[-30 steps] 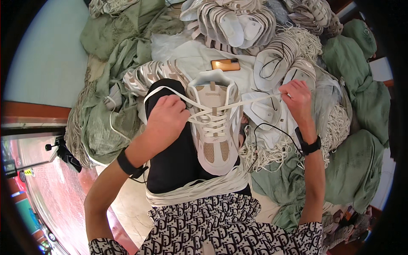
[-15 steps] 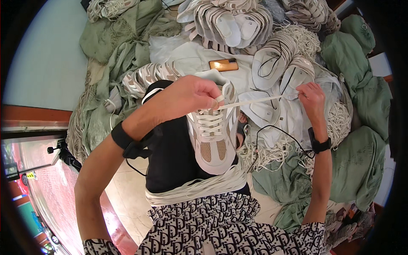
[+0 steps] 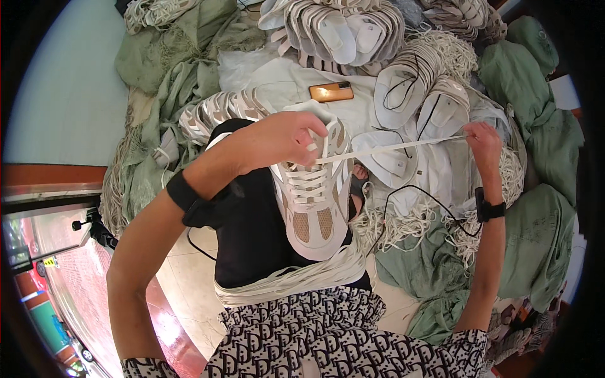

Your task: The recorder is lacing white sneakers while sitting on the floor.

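Note:
A beige and white sneaker (image 3: 313, 230) lies on my lap, toe toward me, with crossed lacing over its tongue. My left hand (image 3: 291, 140) is closed at the upper eyelets, its fingers gripping the shoe near the lace. From there a flat cream shoelace (image 3: 394, 148) runs taut to the right. Its far end is pinched in my right hand (image 3: 483, 135), held out well to the side of the shoe. A bundle of loose cream laces (image 3: 290, 277) lies across my thighs.
Stacks of unfinished shoe uppers (image 3: 343, 34) lie ahead, with more uppers (image 3: 409, 94) at the right. An orange phone (image 3: 331, 92) rests on white cloth. Green sacks (image 3: 529, 246) line the right side. A black cable (image 3: 416, 189) loops near my right forearm.
My right hand has moved farther right and slightly up, drawing out more of the lace. My left hand has shifted slightly left, still at the upper eyelets.

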{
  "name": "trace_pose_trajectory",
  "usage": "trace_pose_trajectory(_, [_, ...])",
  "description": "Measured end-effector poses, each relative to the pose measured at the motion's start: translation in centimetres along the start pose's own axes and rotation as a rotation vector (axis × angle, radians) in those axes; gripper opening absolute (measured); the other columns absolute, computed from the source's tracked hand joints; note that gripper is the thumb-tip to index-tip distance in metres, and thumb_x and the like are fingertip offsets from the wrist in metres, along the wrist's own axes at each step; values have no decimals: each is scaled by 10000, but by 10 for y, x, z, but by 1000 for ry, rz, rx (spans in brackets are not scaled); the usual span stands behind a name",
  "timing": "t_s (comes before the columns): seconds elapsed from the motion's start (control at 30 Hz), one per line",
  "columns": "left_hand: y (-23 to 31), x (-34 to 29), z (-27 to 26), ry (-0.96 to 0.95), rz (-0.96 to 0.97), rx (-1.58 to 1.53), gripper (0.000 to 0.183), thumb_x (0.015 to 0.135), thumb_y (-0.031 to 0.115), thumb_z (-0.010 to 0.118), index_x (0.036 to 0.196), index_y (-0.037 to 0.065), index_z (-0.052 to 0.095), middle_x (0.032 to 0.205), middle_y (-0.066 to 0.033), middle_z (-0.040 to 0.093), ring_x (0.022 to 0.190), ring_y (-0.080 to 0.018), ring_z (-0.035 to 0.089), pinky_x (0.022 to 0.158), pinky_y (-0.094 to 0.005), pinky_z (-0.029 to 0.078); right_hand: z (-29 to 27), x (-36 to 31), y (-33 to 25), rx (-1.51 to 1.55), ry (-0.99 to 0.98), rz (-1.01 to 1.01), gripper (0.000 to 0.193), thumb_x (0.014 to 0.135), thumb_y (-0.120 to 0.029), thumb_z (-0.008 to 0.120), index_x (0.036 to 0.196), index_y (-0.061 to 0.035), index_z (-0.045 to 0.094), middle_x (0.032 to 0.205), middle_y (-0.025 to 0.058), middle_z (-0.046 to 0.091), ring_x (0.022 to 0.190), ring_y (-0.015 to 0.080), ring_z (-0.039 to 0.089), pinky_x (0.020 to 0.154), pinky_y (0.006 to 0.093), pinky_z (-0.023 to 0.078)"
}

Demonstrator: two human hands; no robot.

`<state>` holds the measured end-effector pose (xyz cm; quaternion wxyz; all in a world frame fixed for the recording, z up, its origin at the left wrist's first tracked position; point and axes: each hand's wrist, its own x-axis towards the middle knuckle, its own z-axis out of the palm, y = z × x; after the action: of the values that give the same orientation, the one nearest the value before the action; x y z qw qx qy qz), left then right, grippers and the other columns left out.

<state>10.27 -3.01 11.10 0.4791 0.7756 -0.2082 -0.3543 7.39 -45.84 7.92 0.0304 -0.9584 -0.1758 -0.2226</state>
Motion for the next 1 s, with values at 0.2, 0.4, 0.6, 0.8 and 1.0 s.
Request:
trace_pose_trajectory(0.2, [-1, 5, 12, 133, 137, 164, 365, 726, -4, 530, 1089, 19, 510, 690, -25, 567, 643, -94, 537, 563, -235, 408, -8, -5, 7, -9, 15, 33, 171, 618, 12, 565, 769, -54, 607, 711, 82, 594, 681, 256, 570, 634, 339, 436])
trace_pose_trajectory(0.4, [2, 17, 1, -9, -183, -116, 295, 773, 78, 478, 1052, -9, 520, 674, -43, 591, 592, -101, 553, 583, -228, 432, -18, 6, -21, 68, -73, 57, 237, 602, -7, 589, 835, -39, 619, 763, 91, 599, 729, 265, 564, 660, 340, 440])
trace_pose_trajectory(0.6, [-6, 12, -1, -109, -125, -296, 261, 778, 127, 486, 997, 0, 549, 755, -36, 597, 636, -91, 563, 595, -196, 425, 30, 56, -181, 1300, -322, 292, 644, 584, -91, 688, 1195, -43, 489, 932, 52, 627, 758, 97, 535, 633, 217, 424])
trace_pose_trajectory(0.8, [-15, 1, -9, 28, -96, -380, 173, 800, 155, 521, 882, 10, 565, 771, -31, 582, 659, -98, 565, 625, -204, 443, 51, 76, -252, 1649, -441, 602, 544, 636, 41, 629, 1164, -16, 510, 664, 44, 573, 464, 62, 472, 410, 198, 354])
trace_pose_trajectory(1.0, [-22, -18, 12, 297, 42, 134, 191, 776, 107, 565, 928, -9, 561, 807, -63, 616, 662, -121, 567, 638, -254, 467, 41, 76, -232, 1671, -558, 665, 449, 711, 3, 556, 1158, -5, 520, 628, 35, 579, 390, 36, 380, 358, 168, 241])
